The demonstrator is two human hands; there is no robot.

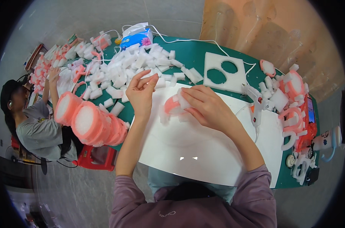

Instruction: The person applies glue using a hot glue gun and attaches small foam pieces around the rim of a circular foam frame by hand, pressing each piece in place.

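Head view: mid-frame, a curved pink foam piece (170, 104) is seen just left of the right hand (207, 105), by which a white foam block (183, 99) is pinched against it; the left hand (141, 92) is held half-open, seemingly empty.

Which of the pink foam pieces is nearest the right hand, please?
The pink-and-white piece over the white board, beside the right hand; the other pink pieces lie farther off, toward the green table's left and right ends.

Craft wkshp.
Green surface (184, 47) w/ loose white foam blocks (138, 60), stacked pink-&-white foam rounds (87, 121), white pistol-shaped glue gun (257, 102); 2nd person in grey tee (43, 131) nearby.
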